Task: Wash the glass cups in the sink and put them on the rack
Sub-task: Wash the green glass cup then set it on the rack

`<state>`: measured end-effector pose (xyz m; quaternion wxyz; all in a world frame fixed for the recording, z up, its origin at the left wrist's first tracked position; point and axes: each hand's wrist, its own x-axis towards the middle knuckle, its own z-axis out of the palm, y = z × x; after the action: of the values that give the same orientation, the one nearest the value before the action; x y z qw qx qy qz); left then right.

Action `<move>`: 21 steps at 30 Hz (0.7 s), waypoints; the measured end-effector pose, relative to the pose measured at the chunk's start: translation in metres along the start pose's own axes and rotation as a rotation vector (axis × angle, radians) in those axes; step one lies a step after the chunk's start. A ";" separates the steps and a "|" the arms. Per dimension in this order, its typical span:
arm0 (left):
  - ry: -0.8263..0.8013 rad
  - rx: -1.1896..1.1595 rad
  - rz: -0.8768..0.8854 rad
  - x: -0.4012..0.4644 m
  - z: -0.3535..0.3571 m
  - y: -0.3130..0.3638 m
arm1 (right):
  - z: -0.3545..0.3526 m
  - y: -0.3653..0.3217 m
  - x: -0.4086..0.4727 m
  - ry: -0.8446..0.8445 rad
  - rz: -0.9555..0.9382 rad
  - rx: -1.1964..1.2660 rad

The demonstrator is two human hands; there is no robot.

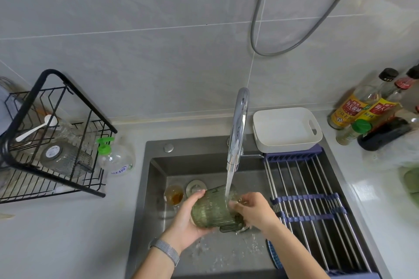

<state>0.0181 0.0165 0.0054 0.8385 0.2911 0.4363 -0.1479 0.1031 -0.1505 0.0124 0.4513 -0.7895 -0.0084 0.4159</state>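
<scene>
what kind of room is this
Most likely a home kitchen. A steel sink is set into a pale countertop under a running chrome tap, sauce bottles stand by the tiled wall on the right, and a black wire dish rack sits on the left.

The faucet [238, 129] arches over the back of the sink [145, 188]. To its right a roll-up drying mat [317, 206] covers that side of the basin, with a white tray [286, 129] behind it. Below the spout both hands and a green glass fill the middle; a small glass [174, 195] stands left of them. Far left of the faucet, bare counter leads to the black rack [52, 142], flanked by a soap bottle [115, 158].
</scene>
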 end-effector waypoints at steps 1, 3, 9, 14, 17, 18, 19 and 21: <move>-0.013 0.008 0.004 0.000 0.001 0.000 | 0.001 0.002 0.002 0.050 0.001 -0.021; -0.040 0.024 0.025 0.000 0.001 0.001 | 0.001 0.000 0.001 0.071 0.026 0.023; -0.021 0.273 0.271 -0.002 0.006 0.011 | 0.014 0.005 0.002 -0.062 0.260 0.765; 0.182 0.519 0.546 -0.002 0.020 0.011 | 0.031 0.016 -0.001 -0.219 0.365 1.221; 0.215 0.688 0.691 -0.005 0.024 0.012 | 0.035 0.008 -0.007 -0.307 0.325 1.367; 0.225 0.756 0.746 -0.005 0.025 0.011 | 0.035 0.004 -0.008 -0.320 0.307 1.389; 0.235 0.817 0.805 -0.006 0.026 0.011 | 0.034 0.001 -0.008 -0.313 0.293 1.409; 0.272 0.932 0.935 -0.007 0.029 0.008 | 0.032 -0.006 -0.008 -0.297 0.269 1.456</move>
<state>0.0373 0.0048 0.0272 0.5383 0.7969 0.2567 0.0958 0.0786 -0.1273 0.0144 0.7984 -0.2215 0.3044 0.4700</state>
